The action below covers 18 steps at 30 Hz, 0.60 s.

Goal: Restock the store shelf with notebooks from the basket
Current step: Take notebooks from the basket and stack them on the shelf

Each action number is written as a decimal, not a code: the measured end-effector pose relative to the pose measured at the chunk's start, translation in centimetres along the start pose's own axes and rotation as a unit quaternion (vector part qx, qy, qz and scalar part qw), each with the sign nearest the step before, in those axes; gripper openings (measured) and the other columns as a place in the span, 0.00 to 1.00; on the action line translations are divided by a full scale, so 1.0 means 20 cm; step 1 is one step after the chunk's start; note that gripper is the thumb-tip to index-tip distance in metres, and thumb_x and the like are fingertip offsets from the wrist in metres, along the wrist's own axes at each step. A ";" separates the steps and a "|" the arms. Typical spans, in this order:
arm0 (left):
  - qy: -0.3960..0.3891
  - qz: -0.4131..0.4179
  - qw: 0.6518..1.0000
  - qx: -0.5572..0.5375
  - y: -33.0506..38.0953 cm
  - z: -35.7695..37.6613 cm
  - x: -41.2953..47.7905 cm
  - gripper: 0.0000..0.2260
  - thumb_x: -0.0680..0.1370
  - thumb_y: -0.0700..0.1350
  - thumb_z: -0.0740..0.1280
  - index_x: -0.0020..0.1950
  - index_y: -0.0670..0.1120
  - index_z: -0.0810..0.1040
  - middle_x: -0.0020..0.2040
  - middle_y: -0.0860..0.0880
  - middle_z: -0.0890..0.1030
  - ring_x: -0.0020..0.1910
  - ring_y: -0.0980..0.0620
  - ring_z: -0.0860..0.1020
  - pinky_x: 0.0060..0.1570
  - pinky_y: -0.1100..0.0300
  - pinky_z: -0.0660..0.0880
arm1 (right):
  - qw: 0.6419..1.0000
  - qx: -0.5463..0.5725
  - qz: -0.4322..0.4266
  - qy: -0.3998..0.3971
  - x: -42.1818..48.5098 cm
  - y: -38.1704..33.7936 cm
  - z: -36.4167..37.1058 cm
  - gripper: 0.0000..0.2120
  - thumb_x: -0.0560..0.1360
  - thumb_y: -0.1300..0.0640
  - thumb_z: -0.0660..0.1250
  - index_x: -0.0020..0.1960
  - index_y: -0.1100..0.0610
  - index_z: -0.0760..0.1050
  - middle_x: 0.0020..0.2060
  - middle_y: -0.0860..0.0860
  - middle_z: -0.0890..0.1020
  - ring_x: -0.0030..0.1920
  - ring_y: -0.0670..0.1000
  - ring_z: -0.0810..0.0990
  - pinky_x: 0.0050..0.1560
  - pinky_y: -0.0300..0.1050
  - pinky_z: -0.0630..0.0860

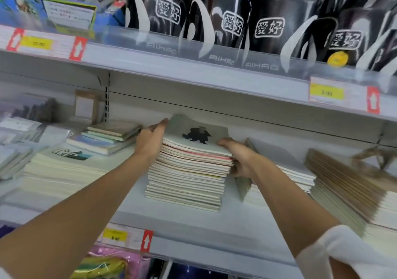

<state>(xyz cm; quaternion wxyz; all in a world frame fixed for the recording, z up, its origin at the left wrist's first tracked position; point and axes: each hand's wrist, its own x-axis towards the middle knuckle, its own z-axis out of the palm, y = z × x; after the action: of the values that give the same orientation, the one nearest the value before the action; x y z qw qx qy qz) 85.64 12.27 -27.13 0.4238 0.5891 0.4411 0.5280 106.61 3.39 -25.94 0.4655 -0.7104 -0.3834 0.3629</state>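
A tall stack of notebooks (pixel 189 171) stands on the middle shelf (pixel 193 220); its top cover is pale grey-green with a black figure. My left hand (pixel 151 140) lies along the stack's left side with straight fingers reaching toward the back corner. My right hand (pixel 238 156) grips the upper notebooks at the right edge, thumb on the top cover and fingers curled under a bundle. The basket is not in view.
More notebook stacks lie left (pixel 64 167) and right (pixel 296 177), with brown-covered ones (pixel 343 184) leaning at far right. The shelf above (pixel 193 68) holds black pen cups (pixel 219 18). Price tags (pixel 115 235) line the shelf edges.
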 end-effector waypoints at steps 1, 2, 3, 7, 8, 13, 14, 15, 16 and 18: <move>-0.006 -0.001 1.000 0.011 0.00 0.00 0.00 0.20 0.77 0.63 0.59 0.53 0.48 0.78 0.50 0.45 0.81 0.51 0.44 0.77 0.53 0.52 0.71 | 1.000 0.003 0.003 -0.011 0.00 0.00 -0.01 0.16 0.74 0.42 0.64 0.54 0.52 0.74 0.43 0.55 0.80 0.46 0.55 0.79 0.57 0.53 0.76; -0.013 0.002 1.000 0.018 0.00 0.00 0.01 0.22 0.77 0.64 0.59 0.55 0.49 0.78 0.52 0.45 0.80 0.52 0.43 0.77 0.55 0.52 0.71 | 1.000 0.007 -0.001 -0.017 0.01 -0.01 -0.01 0.15 0.75 0.43 0.64 0.54 0.53 0.74 0.43 0.55 0.81 0.45 0.55 0.79 0.54 0.51 0.77; -0.023 0.006 0.999 0.022 0.00 -0.01 0.01 0.23 0.77 0.65 0.58 0.57 0.49 0.78 0.53 0.45 0.80 0.53 0.43 0.77 0.57 0.51 0.71 | 1.000 0.016 -0.013 -0.019 0.02 -0.01 -0.01 0.13 0.77 0.45 0.63 0.55 0.53 0.74 0.41 0.55 0.81 0.43 0.54 0.79 0.50 0.49 0.78; -0.060 0.037 0.997 0.024 0.00 -0.03 -0.01 0.29 0.74 0.69 0.59 0.64 0.50 0.77 0.55 0.49 0.82 0.56 0.46 0.78 0.61 0.50 0.73 | 0.993 0.075 -0.069 0.060 0.09 -0.01 0.03 0.15 0.76 0.53 0.65 0.60 0.59 0.76 0.42 0.57 0.82 0.40 0.56 0.79 0.42 0.49 0.74; -0.063 0.041 0.997 0.020 -0.01 -0.03 -0.01 0.31 0.72 0.70 0.60 0.66 0.51 0.76 0.58 0.49 0.81 0.58 0.46 0.78 0.63 0.48 0.72 | 0.991 0.088 -0.066 0.080 0.11 -0.01 0.04 0.16 0.75 0.53 0.65 0.60 0.60 0.77 0.44 0.57 0.82 0.42 0.56 0.80 0.43 0.49 0.75; -0.095 0.012 0.995 -0.008 0.02 -0.05 0.01 0.27 0.74 0.66 0.61 0.66 0.50 0.76 0.61 0.47 0.80 0.61 0.44 0.76 0.67 0.46 0.70 | 0.988 0.102 -0.021 0.113 0.10 0.02 0.05 0.30 0.68 0.35 0.64 0.60 0.56 0.74 0.52 0.53 0.81 0.55 0.59 0.80 0.64 0.54 0.74; -0.108 0.001 0.994 0.000 0.03 -0.06 0.02 0.27 0.76 0.65 0.61 0.67 0.49 0.75 0.62 0.47 0.79 0.62 0.44 0.75 0.68 0.48 0.68 | 0.990 0.102 -0.018 0.095 0.09 0.02 0.04 0.37 0.62 0.31 0.65 0.62 0.55 0.74 0.53 0.54 0.82 0.56 0.59 0.80 0.64 0.55 0.74; -0.123 -0.005 0.992 0.012 0.03 -0.06 0.02 0.27 0.76 0.65 0.60 0.68 0.49 0.73 0.64 0.48 0.78 0.64 0.45 0.74 0.69 0.50 0.66 | 0.991 0.104 -0.014 0.079 0.11 0.03 0.03 0.44 0.57 0.27 0.65 0.64 0.53 0.74 0.56 0.54 0.82 0.57 0.59 0.80 0.65 0.55 0.73; -0.137 -0.009 0.990 0.023 0.04 -0.07 0.02 0.28 0.77 0.65 0.60 0.70 0.50 0.71 0.65 0.49 0.76 0.66 0.46 0.72 0.69 0.52 0.65 | 0.992 0.107 -0.008 0.067 0.11 0.04 0.03 0.49 0.53 0.24 0.66 0.67 0.51 0.72 0.60 0.55 0.81 0.59 0.60 0.79 0.66 0.56 0.72; -0.140 -0.014 0.990 0.028 0.05 -0.07 0.01 0.30 0.76 0.66 0.59 0.70 0.48 0.72 0.65 0.48 0.76 0.65 0.46 0.73 0.69 0.52 0.65 | 0.993 0.115 0.001 0.038 0.14 0.07 0.00 0.53 0.51 0.21 0.66 0.69 0.49 0.70 0.60 0.57 0.80 0.59 0.62 0.80 0.65 0.59 0.73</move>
<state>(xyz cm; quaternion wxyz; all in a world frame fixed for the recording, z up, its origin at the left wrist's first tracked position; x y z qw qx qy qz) 84.39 12.21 -26.00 0.4723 0.6623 0.4005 0.4219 108.08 5.62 -27.66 0.5581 -0.6656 -0.3205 0.3778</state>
